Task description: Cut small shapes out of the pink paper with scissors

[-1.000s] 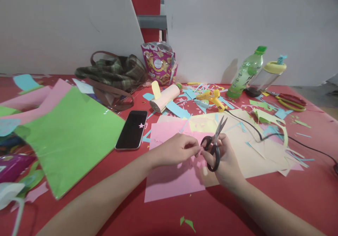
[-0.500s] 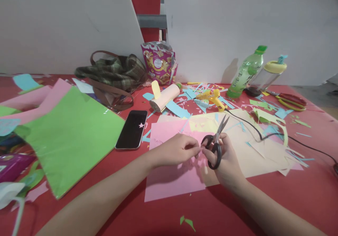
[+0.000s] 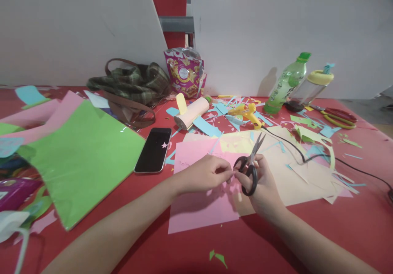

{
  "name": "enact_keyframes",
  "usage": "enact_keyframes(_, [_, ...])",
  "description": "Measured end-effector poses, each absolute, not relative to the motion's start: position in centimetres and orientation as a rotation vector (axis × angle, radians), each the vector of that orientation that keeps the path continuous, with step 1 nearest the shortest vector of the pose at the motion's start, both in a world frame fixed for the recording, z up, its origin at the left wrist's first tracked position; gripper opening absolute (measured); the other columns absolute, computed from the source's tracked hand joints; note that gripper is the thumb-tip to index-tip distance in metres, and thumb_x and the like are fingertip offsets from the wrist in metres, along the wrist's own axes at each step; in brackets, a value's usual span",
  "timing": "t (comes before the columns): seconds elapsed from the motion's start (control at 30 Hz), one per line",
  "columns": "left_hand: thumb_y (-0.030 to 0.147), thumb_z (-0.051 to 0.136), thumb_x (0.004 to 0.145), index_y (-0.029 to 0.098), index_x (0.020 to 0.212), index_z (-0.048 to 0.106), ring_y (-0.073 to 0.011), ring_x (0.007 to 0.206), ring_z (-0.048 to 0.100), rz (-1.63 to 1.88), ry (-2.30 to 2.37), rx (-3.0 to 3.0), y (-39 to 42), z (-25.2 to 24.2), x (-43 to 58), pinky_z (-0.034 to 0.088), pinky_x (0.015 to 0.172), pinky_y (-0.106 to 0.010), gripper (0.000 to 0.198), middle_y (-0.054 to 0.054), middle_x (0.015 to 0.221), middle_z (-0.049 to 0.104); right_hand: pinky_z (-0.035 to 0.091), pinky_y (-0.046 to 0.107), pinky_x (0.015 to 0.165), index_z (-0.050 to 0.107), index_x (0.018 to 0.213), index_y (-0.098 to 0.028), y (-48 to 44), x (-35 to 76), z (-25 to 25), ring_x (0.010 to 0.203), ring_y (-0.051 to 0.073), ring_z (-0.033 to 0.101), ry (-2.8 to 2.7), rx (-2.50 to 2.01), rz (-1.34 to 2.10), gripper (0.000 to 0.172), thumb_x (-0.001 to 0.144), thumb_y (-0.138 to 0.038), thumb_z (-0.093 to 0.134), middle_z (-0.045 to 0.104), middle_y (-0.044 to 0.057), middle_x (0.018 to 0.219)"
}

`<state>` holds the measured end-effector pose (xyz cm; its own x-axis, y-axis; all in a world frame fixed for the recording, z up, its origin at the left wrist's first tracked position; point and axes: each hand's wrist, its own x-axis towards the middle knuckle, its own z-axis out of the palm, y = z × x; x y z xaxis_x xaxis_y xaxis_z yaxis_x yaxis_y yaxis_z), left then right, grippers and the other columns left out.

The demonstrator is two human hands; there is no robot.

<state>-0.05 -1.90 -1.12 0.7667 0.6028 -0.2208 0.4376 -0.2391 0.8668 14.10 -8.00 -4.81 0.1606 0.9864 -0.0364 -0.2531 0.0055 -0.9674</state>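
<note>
My right hand point(image 3: 260, 184) grips black-handled scissors point(image 3: 250, 165), blades pointing up and away, nearly closed. My left hand point(image 3: 204, 174) pinches a tiny pink paper scrap point(image 3: 232, 176) right beside the scissor handles; the two hands touch there. Both hover over a pink paper sheet point(image 3: 199, 206) lying on the red table point(image 3: 307, 233), with a cream sheet point(image 3: 301, 176) under and to the right of it.
A phone point(image 3: 153, 150) lies left of the pink sheet, beside a green sheet point(image 3: 82, 155). Behind are a plaid bag point(image 3: 132, 88), snack pouch point(image 3: 186, 71), paper roll point(image 3: 190, 113), yellow glue gun point(image 3: 247, 114) with black cord, green bottle point(image 3: 287, 84), lidded cup point(image 3: 310, 88), red-yellow scissors point(image 3: 337, 117) and several scraps.
The scissor blades have closed a little and the right hand shifted slightly. The left hand keeps its pinch in the same place.
</note>
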Motion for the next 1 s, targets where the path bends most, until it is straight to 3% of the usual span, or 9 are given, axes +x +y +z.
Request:
enact_keyframes(0.23, [0.029,0.037,0.077,0.014,0.057,0.047,-0.007,0.048,0.039,0.21,0.805,1.921,-1.84,-1.23,-0.02,0.029,0.045,-0.019,0.026,0.003,0.051,0.043,0.034,0.015,0.038,0.037,0.075,-0.024,-7.99,14.1,-4.75,0.049,0.006,0.043,-0.921,-1.108,1.227,0.028,0.066,-0.013,0.062,0.05,-0.004,0.072])
enact_keyframes(0.43, [0.028,0.034,0.076,0.015,0.055,0.037,-0.0066,0.047,0.039,0.312,0.902,1.84,-1.8,-1.15,-0.04,0.031,0.047,-0.018,0.025,0.004,0.052,0.038,0.035,0.015,0.038,0.037,0.075,-0.024,-7.85,14.11,-4.75,0.051,0.007,0.044,-0.858,-1.127,1.209,0.028,0.065,-0.013,0.061,0.05,-0.004,0.071])
enact_keyframes(0.67, [0.034,0.036,0.077,0.015,0.062,0.047,-0.0088,0.053,0.045,0.21,0.791,1.894,-1.88,-1.07,-0.07,0.035,0.051,-0.02,0.026,0.002,0.057,0.048,0.036,0.017,0.04,0.038,0.074,-0.024,-7.92,14.11,-4.88,0.05,0.007,0.045,-0.865,-1.1,1.213,0.029,0.064,-0.015,0.063,0.051,-0.005,0.072])
enact_keyframes(1.0, [0.029,0.035,0.079,0.014,0.061,0.047,-0.0072,0.051,0.041,0.239,0.775,1.966,-1.68,-1.1,-0.23,0.031,0.049,-0.019,0.026,0.003,0.056,0.045,0.035,0.017,0.04,0.036,0.074,-0.024,-8.01,14.01,-4.48,0.05,0.007,0.045,-0.865,-1.112,1.238,0.029,0.065,-0.016,0.062,0.05,-0.005,0.071])
